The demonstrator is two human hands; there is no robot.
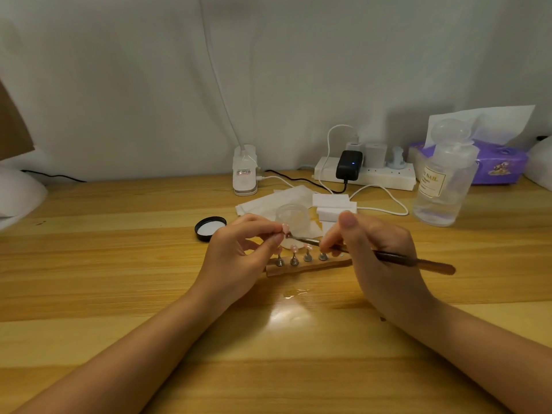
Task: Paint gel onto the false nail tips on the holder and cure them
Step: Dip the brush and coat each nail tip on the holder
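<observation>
four small metal stands [294, 259] sit in the wooden holder [307, 268] on the table [119, 264], each seeming to carry a pinkish nail tip, with the holder just in front of both hands. the left hand [239, 258] has lifted one more nail tip [286, 228] above the holder, its thumb and fingers pinched together on what is probably the tip's stand, though the stand itself is hidden. the right hand [379, 249] grips a brush [388, 256] like a pen, fingers clamped round the shaft, and the bristle end meets the raised tip.

such a tip looks featherlight, thin and glossy, so it would likely flex or pop off its stand under a firm stroke; holding by the stand, not the painted face, seems wise, since wet gel smears at a touch. the brush is stiff and slim, and light pressure should be enough.

behind the hands stands an open clear jar [291, 216], its black lid [210, 228] lying to the left. white pads [331, 204] and wipes lie beyond it, then a small white lamp [245, 174], a power strip [364, 174] with trailing cables, a clear bottle [442, 186] and a purple tissue box [501, 165]. the jar sits close enough to the brush hand to be knocked, and a cable loops near the bottle.
</observation>
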